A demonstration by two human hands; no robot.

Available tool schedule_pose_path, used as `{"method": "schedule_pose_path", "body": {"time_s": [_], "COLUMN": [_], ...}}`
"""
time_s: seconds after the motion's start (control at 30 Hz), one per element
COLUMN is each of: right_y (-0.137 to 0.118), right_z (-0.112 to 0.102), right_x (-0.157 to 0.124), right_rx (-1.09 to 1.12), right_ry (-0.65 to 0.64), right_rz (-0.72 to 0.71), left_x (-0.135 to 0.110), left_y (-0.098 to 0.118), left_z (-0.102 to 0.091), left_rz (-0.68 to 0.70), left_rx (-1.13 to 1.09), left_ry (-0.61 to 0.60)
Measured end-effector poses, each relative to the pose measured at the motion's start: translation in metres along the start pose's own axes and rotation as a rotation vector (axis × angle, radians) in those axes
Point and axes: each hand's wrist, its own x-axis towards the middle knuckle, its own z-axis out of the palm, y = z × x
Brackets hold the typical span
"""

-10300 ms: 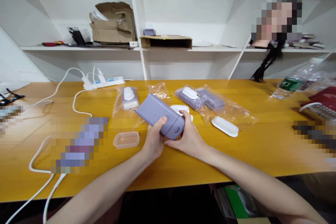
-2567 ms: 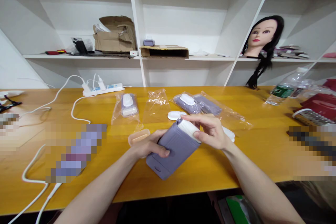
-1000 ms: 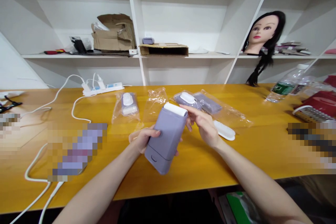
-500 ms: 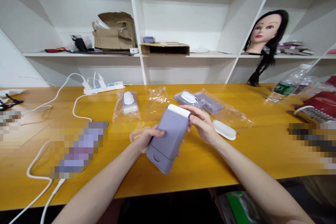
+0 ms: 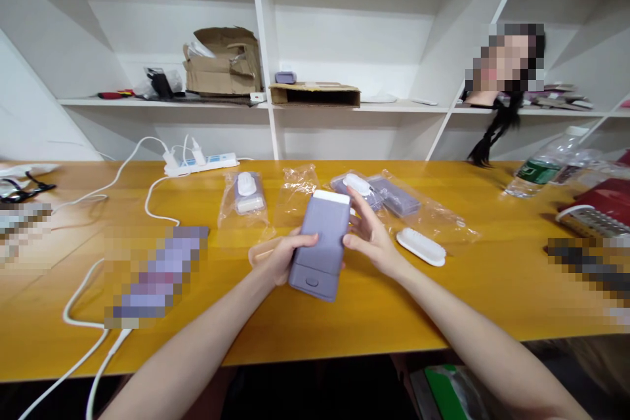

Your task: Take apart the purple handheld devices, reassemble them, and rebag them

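Lilac case (image 5: 322, 230) held upright above the tabletop (image 5: 472, 295) by the left hand (image 5: 285, 256), fingers curled round its lower side. Right hand (image 5: 371, 239) spread open just beside the case, contact unclear. Behind the case, one clear bag (image 5: 300, 187) lies empty; filled bags (image 5: 245, 223) flank it.
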Motion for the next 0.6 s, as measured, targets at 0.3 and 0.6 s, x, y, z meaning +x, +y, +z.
{"method": "schedule_pose_path", "body": {"time_s": [0.3,0.6], "right_y": [0.005,0.008], "right_z": [0.013,0.011], "right_x": [0.001,0.004], "right_rx": [0.191,0.215], "right_ry": [-0.112,-0.007], "right_rz": [0.178,0.311], "left_x": [-0.002,0.008], "left_y": [0.011,-0.004], "left_z": [0.007,0.002], "left_rz": [0.03,0.107], "left_rx": [0.029,0.092], "left_ry": [0.242,0.043]}}
